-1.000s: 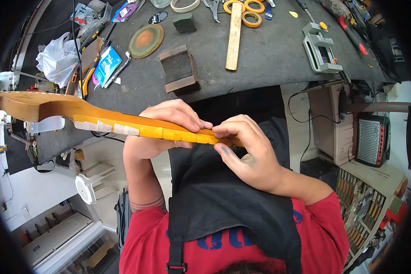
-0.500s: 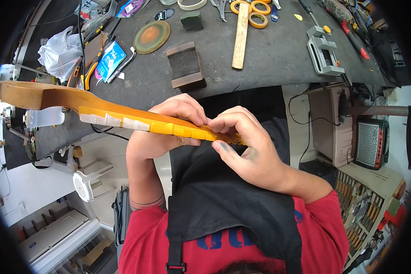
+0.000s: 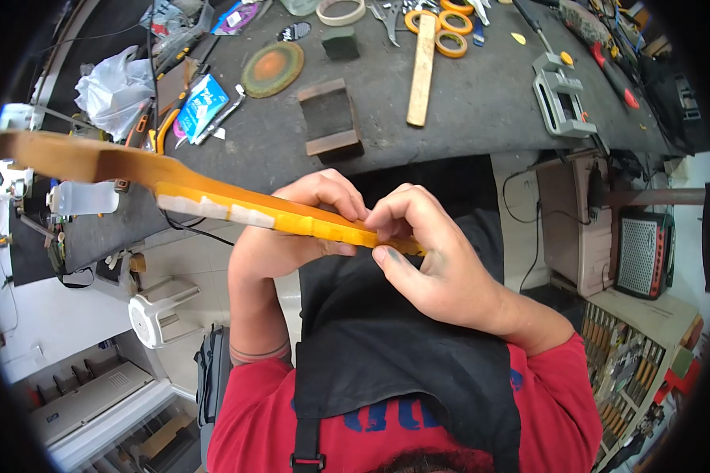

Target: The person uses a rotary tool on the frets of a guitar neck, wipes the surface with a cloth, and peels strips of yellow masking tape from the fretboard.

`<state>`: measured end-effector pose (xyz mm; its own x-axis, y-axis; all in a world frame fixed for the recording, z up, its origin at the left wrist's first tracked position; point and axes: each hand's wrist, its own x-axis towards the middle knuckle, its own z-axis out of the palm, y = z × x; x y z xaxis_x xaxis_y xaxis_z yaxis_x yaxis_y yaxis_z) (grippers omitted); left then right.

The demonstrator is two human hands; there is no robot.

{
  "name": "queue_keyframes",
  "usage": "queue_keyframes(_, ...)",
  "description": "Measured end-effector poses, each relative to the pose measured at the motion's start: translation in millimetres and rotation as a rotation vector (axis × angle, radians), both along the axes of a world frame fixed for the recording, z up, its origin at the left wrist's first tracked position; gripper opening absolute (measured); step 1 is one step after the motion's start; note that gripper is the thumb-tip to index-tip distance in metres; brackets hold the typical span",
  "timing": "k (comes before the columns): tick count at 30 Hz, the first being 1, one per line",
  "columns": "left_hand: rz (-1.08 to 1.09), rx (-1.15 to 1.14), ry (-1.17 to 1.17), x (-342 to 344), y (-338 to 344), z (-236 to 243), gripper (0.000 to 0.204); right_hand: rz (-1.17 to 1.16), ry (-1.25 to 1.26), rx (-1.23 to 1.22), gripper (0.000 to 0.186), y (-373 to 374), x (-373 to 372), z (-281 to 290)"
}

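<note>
A wooden guitar neck [image 3: 114, 162] crosses in front of me, its broad end at the far left. Yellow tape [image 3: 319, 227] and lighter strips [image 3: 205, 206] run along its near edge. My left hand [image 3: 292, 232] grips the neck from the far side, fingers curved over it and fingertips showing below. My right hand [image 3: 434, 268] is closed on the neck's taped right part, thumb on the near edge, index finger bent over the top. The neck's right end is mostly hidden behind that hand.
The dark workbench [image 3: 473, 110] ahead holds a wooden block [image 3: 330, 114], pale stick [image 3: 420, 87], tape rolls [image 3: 451, 43], metal vise [image 3: 560, 102], round orange-centred disc [image 3: 272, 67], plastic bag [image 3: 114, 87] and assorted tools. A white stool [image 3: 162, 311] stands lower left; a speaker-like box [image 3: 639, 256] is at right.
The neck has shifted a little rightward and risen at its left end over the last second, with both hands moving slightly along with it. Both keep their grip.
</note>
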<state>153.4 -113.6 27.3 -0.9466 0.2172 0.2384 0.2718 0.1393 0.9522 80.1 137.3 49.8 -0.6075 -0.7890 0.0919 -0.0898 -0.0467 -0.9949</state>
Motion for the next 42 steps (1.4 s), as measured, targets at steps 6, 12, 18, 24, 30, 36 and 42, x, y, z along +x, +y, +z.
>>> queue_keyframes(6, 0.049, 0.167, -0.200, 0.6, 19.6, 19.2, 0.034, -0.061, 0.496, -0.309, 0.039, -41.3, -23.5, 36.2)
queue_keyframes(12, 0.111, -0.108, -0.238, 1.9, 20.0, 41.9, 0.027, -0.028, 0.396, -0.477, 0.045, -85.3, -22.1, 68.2)
queue_keyframes(18, 0.166, -0.319, -0.071, 0.5, 27.9, 41.7, 0.026, -0.083, 0.408, -0.496, 0.041, -92.5, -14.6, 81.5)
queue_keyframes(24, 0.172, -0.003, -0.136, -10.9, 50.6, 50.7, 0.030, -0.171, 0.341, -0.489, 0.040, -81.3, -28.4, 78.5)
queue_keyframes(30, 0.145, -0.027, -0.131, -25.5, 66.1, 47.5, 0.042, -0.197, 0.301, -0.470, 0.035, -57.6, -45.7, 90.5)
queue_keyframes(36, 0.127, -0.105, -0.113, -30.3, 79.4, 62.7, 0.040, -0.134, 0.261, -0.462, 0.033, -38.3, -59.8, 99.5)
queue_keyframes(42, 0.129, -0.117, -0.136, -29.0, 81.2, 61.7, 0.039, -0.080, 0.175, -0.481, 0.035, -33.3, -63.0, 95.6)
